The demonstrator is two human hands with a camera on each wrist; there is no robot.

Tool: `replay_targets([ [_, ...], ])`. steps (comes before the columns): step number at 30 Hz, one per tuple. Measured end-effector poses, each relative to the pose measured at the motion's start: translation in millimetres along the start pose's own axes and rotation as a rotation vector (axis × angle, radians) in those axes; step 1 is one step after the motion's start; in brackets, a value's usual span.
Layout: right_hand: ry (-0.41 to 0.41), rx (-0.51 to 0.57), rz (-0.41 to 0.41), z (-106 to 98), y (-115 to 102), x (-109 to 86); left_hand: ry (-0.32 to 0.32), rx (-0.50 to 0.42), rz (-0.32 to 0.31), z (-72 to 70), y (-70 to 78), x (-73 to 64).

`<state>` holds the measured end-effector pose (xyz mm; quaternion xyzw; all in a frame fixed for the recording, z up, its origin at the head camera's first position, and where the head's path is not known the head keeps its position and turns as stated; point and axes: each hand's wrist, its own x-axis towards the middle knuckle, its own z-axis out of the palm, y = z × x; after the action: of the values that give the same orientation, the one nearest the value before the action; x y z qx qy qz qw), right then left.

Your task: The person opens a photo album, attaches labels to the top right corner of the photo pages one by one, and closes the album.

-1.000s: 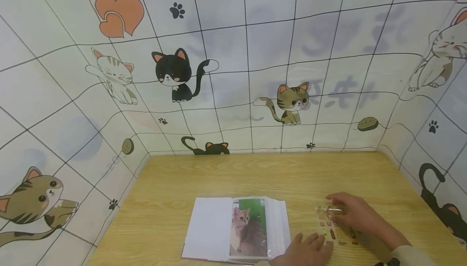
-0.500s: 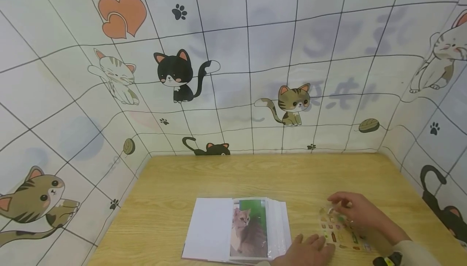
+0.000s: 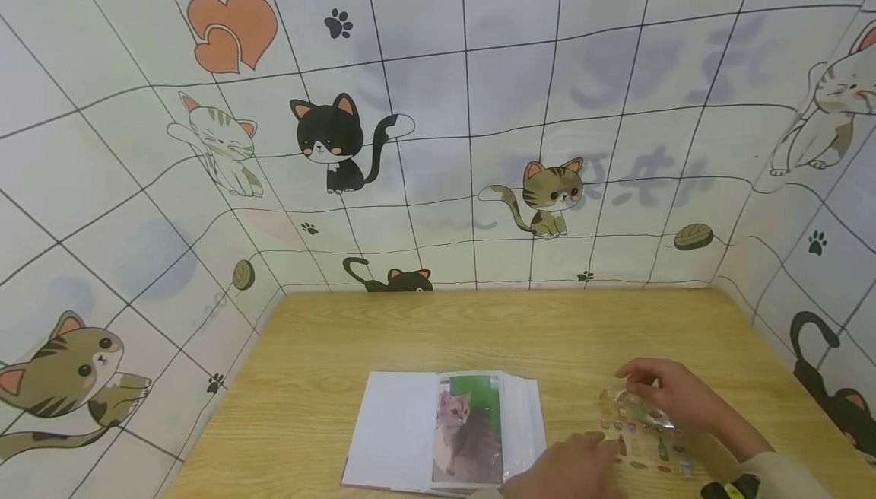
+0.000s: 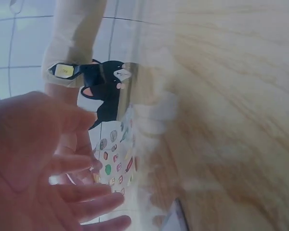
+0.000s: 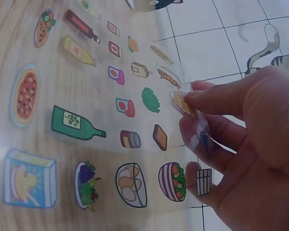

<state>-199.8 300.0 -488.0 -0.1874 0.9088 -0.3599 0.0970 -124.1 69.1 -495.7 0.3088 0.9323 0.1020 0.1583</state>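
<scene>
bottom right of the frame, the right hand [image 3: 676, 391] arches, thumb and fingers pinching the upper edge of a clear, glossy, food-printed sticker sheet [image 3: 638, 446], which spreads below that grip over wood-grained tabletop [image 3: 479, 332]. the left hand [image 3: 569, 470], fingers loosely spread, is at the sheet's left edge.

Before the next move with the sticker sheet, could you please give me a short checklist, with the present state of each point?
1. Right hand has the sheet: ok, thumb and fingers pinch the edge of the clear sticker sheet.
2. Sheet flat on the table: not ok, its pinched side is raised.
3. Left hand touching the sheet: cannot tell.
4. Album open: ok, a cat photo shows.
5. A sticker peeled loose: cannot tell.
</scene>
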Motion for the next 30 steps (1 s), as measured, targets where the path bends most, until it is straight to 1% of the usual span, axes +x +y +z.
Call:
replay_targets([
  [1,-0.003,0.0,-0.006,-0.3,-0.8,-0.1,0.011,-0.09,-0.04,-2.1,-0.6,-1.0],
  [2,-0.003,0.003,-0.012,-0.7,-1.9,-0.4,0.041,-0.147,-0.065,-4.0,-1.6,-2.2],
  [3,-0.002,0.009,-0.02,-1.1,-3.3,-0.7,0.08,-0.203,-0.066,-5.7,-3.7,-3.9],
  [4,-0.001,0.009,-0.034,-1.6,-4.6,-0.9,0.11,-0.273,-0.095,-7.6,-5.2,-5.9],
  [6,0.004,0.011,-0.054,-2.0,-8.0,-1.4,0.201,-0.367,-0.07,-10.8,-10.8,-7.3],
  [9,0.021,0.012,-0.078,-2.4,-13.4,-1.4,0.354,-0.471,0.007,-13.5,-20.7,-6.8],
  [11,0.03,0.027,-0.097,-2.5,-16.9,-1.5,0.432,-0.531,0.062,-14.2,-26.5,-4.4],
  [12,0.037,0.028,-0.112,-2.3,-18.2,-1.4,0.463,-0.55,0.076,-14.2,-28.7,-3.1],
  [15,0.038,0.055,-0.15,-2.1,-22.7,-1.5,0.496,-0.633,0.084,-13.1,-32.6,-0.3],
  [19,0.033,0.08,-0.195,-1.2,-29.0,-1.9,0.522,-0.716,0.063,-12.1,-32.5,1.7],
  [22,0.026,0.087,-0.217,0.1,-33.3,-1.6,0.538,-0.804,0.041,-12.6,-30.3,3.0],
  [26,0.005,0.1,-0.21,1.9,-37.6,-0.9,0.509,-0.915,-0.002,-14.5,-28.1,4.4],
  [30,-0.012,0.118,-0.211,2.2,-41.4,-1.5,0.474,-0.988,-0.021,-15.2,-27.8,4.3],
])
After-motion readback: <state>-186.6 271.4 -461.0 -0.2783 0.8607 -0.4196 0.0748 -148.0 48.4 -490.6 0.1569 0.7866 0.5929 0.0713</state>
